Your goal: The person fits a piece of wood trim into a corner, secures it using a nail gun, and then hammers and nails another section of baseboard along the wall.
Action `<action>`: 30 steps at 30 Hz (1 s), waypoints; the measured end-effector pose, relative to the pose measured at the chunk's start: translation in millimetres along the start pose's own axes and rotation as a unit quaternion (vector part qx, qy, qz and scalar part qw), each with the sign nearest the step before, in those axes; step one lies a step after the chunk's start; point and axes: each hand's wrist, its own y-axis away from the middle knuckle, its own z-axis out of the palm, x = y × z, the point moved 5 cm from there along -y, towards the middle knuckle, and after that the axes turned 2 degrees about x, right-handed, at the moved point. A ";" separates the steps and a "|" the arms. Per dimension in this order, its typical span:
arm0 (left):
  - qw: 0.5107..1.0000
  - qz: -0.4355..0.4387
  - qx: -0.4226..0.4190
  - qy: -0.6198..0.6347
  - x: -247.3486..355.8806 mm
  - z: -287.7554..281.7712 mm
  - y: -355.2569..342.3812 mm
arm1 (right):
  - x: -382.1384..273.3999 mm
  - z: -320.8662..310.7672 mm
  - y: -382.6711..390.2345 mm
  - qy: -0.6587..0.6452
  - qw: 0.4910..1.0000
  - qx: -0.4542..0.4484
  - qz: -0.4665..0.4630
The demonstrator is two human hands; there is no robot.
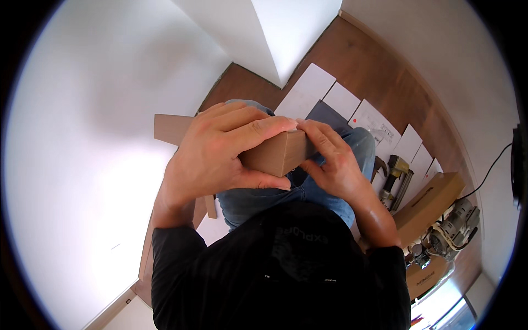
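In front of my lap is a long brown piece with a squared end (pixel 270 155), like a board or a narrow box; I cannot tell its material. My left hand (pixel 212 146) grips it from the left, thumb below and fingers over the top. It sticks out past that hand toward the wall. My right hand (pixel 333 157) holds the right end, thumb underneath and fingertips at the upper edge. The fingertips of both hands meet there, at a small whitish bit (pixel 295 127) that is too small to make out.
White boards or sheets (pixel 344 102) cover part of the wooden floor (pixel 360 52) ahead. To my right lie a nail gun (pixel 393 179), a hammer (pixel 379 165), a cardboard box (pixel 432 206) and an air compressor (pixel 454 234). A white wall (pixel 99 137) stands close on my left.
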 end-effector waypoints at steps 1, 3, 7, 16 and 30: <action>1.000 -0.001 -0.004 -0.012 1.2 -0.4 -0.3 | 0.7 -0.1 0.7 -0.001 1.000 0.002 0.001; 1.000 -0.001 -0.010 -0.025 2.0 0.8 -0.9 | 2.1 0.5 1.7 0.005 1.000 0.000 0.005; 0.999 -0.006 -0.002 -0.034 2.3 2.9 -1.8 | 3.0 -0.4 1.6 -0.005 1.000 0.012 0.004; 0.999 -0.037 -0.027 -0.030 3.5 6.1 -8.7 | 3.8 -8.4 0.5 0.000 1.000 0.017 0.000; 0.999 0.002 -0.018 -0.029 11.2 11.7 -20.8 | 4.6 -12.8 7.9 0.007 0.999 0.042 -0.001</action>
